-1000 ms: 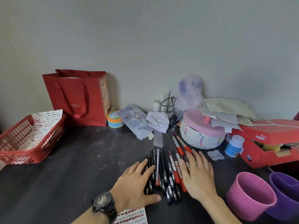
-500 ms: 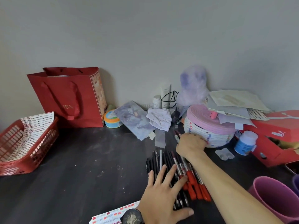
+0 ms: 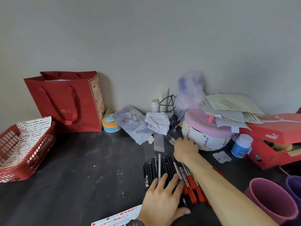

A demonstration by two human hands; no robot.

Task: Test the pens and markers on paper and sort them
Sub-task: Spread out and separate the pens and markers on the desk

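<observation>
A pile of black pens (image 3: 154, 168) and red-capped markers (image 3: 193, 191) lies on the dark table (image 3: 73, 176), right of centre. My left hand (image 3: 162, 201) rests flat on the near end of the pile, fingers spread. My right hand (image 3: 185, 149) reaches past the pile to two stray markers (image 3: 170, 139) beside the woven basket (image 3: 206, 139). Its fingers curl down over them, and only their far ends show. A corner of a printed paper sheet (image 3: 117, 217) lies at the bottom edge near my left wrist.
A red mesh tray (image 3: 37, 157) holding paper sits at far left, with a red gift bag (image 3: 68, 103) behind it. A pink cup (image 3: 273, 201) and a purple cup (image 3: 294, 186) stand at lower right. A red shoebox (image 3: 276, 141), a blue bottle (image 3: 241, 145) and clutter line the back.
My right hand left the pile and reached forward to the two stray markers by the woven basket, curling over them. My left hand slid onto the near end of the pile.
</observation>
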